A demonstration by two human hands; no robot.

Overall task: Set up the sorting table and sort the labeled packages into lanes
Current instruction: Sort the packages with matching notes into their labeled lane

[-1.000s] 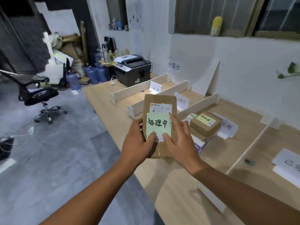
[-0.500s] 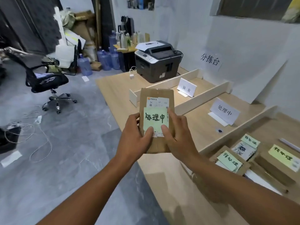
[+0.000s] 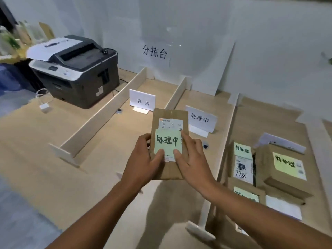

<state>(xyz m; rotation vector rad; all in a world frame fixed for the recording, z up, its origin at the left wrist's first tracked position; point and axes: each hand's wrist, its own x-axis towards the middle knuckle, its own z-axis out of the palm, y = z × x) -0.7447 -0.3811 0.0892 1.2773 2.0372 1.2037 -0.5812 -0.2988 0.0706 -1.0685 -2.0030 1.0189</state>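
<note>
I hold the package (image 3: 169, 115) up off the counter (image 3: 45, 159). My left hand (image 3: 143, 162) and right hand (image 3: 194, 162) clasp its sides, and both thumbs press the green note (image 3: 168, 141). It seems to hang over the divider (image 3: 177, 92) between the 异常 sign (image 3: 142, 101) and the 处理中 sign (image 3: 200, 120). If I set it down carelessly, it could land left of that divider, in the wrong lane, or knock over the matching sign. My thumbs could also rub the note loose.

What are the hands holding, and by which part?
One brown package, gripped at its lower half: left hand on the left edge, right hand on the right edge, thumbs on the green note.
</note>
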